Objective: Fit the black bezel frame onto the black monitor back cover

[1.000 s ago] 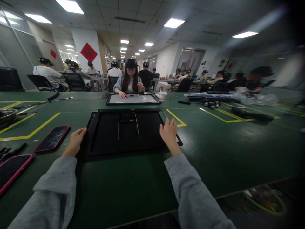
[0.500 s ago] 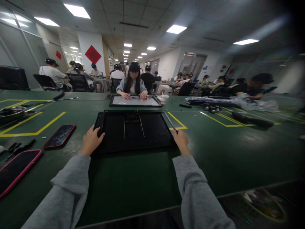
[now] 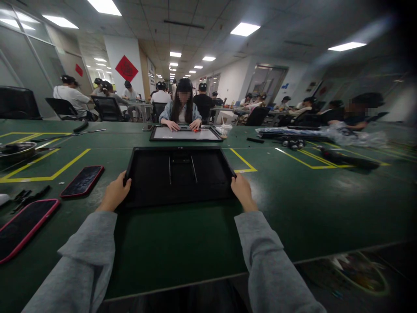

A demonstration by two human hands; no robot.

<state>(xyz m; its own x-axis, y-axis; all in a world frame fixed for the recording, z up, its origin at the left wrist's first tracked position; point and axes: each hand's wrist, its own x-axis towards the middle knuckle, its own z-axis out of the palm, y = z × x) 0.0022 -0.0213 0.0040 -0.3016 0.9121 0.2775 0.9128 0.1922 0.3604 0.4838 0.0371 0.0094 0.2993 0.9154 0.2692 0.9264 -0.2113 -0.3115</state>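
Observation:
A flat black panel with two thin metal rails lies face down on the green table straight ahead. My left hand is closed on its near left edge. My right hand is closed on its near right edge. Both arms wear grey sleeves. A black frame edge runs along the panel's left and right sides between my hands and the far side.
Two red-cased phones lie on the left, with small black parts and a metal bowl beyond. Yellow tape lines mark the table. A person opposite works on a white panel. Tools and wrapped items lie far right.
Both hands shifted from resting near the panel's corners to gripping its side edges. The loose frame piece that stuck out on the right now sits flush along the panel.

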